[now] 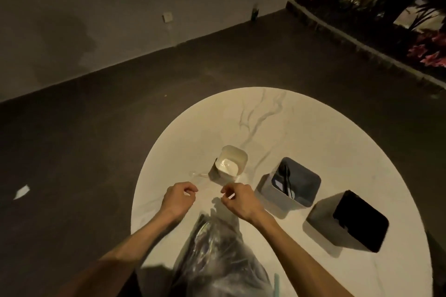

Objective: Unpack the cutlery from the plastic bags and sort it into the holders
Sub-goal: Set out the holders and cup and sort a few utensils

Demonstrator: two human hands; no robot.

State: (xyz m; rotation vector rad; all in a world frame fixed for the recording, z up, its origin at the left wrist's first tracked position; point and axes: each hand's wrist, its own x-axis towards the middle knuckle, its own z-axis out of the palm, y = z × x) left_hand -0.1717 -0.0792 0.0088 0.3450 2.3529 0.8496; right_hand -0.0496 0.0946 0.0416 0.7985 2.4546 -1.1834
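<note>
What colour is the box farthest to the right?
Black, seen best in the head view.

Wall: plain pale grey plaster wall across the far left, with a darker blotchy stain on its left part.
Wall fitting: 1 small white square switch plate low on that wall.
Floor: dark brown matte floor around the table, meeting the wall in a slanting line.
Floor scrap: 1 small white paper-like scrap on the floor at the left.
Table: round white marble-look tabletop with grey veins, brightly lit against the dim room.
Planter: dark raised stone kerb at the far right, edging a bed.
Plants: dark leafy plants with red and pink flowers behind the kerb.
Light: warm and dim, brightest on the tabletop.
</note>
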